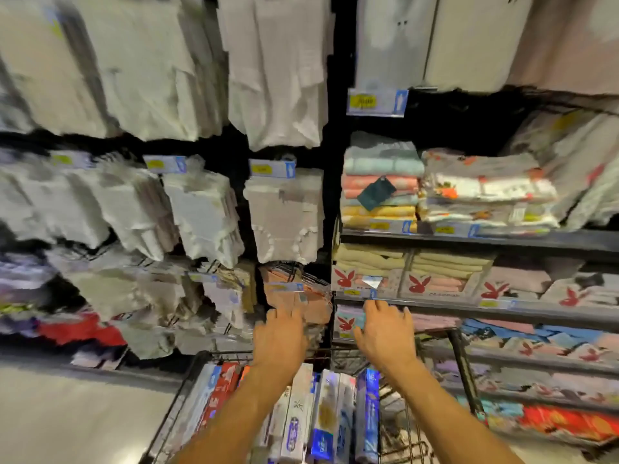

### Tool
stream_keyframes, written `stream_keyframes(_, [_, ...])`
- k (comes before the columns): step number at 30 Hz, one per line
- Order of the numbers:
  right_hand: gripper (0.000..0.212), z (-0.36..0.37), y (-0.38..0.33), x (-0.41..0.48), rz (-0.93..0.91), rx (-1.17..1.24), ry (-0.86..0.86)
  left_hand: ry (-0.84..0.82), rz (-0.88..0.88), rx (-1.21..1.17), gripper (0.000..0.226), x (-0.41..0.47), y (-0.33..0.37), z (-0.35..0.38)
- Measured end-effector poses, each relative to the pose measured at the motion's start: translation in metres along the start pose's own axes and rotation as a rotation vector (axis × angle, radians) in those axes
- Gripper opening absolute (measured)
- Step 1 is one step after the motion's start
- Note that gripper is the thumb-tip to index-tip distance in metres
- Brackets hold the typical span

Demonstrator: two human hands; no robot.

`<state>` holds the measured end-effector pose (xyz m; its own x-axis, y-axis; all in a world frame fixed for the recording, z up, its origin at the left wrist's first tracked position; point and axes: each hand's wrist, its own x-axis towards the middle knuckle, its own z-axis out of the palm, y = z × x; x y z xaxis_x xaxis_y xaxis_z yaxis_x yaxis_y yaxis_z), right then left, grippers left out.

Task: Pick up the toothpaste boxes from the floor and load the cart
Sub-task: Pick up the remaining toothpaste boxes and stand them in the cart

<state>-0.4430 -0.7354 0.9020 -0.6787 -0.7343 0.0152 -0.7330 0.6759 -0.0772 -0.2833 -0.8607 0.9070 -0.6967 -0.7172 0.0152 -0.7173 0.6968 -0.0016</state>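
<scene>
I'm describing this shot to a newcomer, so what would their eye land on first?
Two bare arms reach in from the bottom edge, the left hand and right hand open above the far rim of a wire cart. Below them the cart holds toothpaste boxes in white, blue and red. On the shelves to the right sit pastel folded towels, with red rabbit logos just below.

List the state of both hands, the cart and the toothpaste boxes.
Left hand: open, fingers spread, holding nothing.
Right hand: open, fingers spread, holding nothing.
Cart: partly loaded, bare wire showing at its right side.
Toothpaste boxes: lying side by side inside the cart.
</scene>
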Motion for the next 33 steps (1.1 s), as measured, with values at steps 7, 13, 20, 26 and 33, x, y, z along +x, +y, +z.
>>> stream_keyframes(7, [0.049,-0.064,-0.148,0.0,-0.424,0.029,0.044,0.122,-0.243,0.065,0.043,-0.063,-0.123,-0.077])
stream_keyframes(13, [0.044,-0.088,-0.317,-0.06,-0.796,0.011,0.075,0.182,-0.548,0.1,0.047,-0.186,-0.256,-0.118])
stream_keyframes(20, [0.054,-0.091,-0.481,-0.204,-1.15,0.069,0.07,0.187,-0.95,0.149,0.05,-0.388,-0.364,-0.125])
stream_keyframes(26, [0.05,-0.062,-0.58,-0.353,-1.406,0.085,0.055,0.106,-1.191,0.157,0.058,-0.576,-0.415,-0.1])
stream_keyframes(33, [0.053,0.003,-0.644,-0.487,-1.586,0.107,-0.088,0.021,-1.434,0.165,0.051,-0.748,-0.427,-0.052])
